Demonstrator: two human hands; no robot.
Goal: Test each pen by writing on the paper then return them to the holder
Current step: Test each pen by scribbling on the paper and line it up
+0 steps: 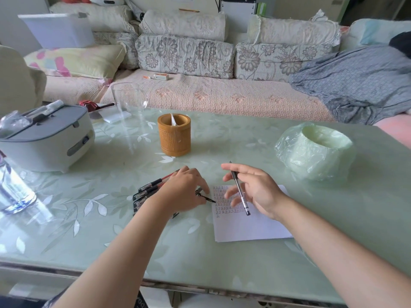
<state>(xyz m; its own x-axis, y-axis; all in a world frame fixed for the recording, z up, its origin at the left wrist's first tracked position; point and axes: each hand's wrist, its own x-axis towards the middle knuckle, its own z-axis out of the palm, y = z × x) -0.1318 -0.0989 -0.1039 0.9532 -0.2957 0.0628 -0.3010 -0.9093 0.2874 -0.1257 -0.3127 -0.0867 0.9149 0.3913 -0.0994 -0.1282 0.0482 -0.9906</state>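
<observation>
A white sheet of paper (251, 223) lies on the table, with rows of small written marks on its upper left part. My right hand (253, 190) hovers above it and holds a black pen (239, 188) loosely between the fingers, tip pointing away. My left hand (184, 190) rests over a pile of several red and black pens (149, 190) left of the paper and pinches a black pen (205, 197) whose tip reaches the paper's edge. The brown cylindrical pen holder (174, 135) stands further back at the table's middle.
The green glass-topped table (111, 236) also carries a grey-white appliance (49, 138) at the left, a clear bottle (13, 190) at the near left, a glass jar (129, 101) behind the holder and a plastic-wrapped green bowl (315, 150) at the right. A sofa runs behind.
</observation>
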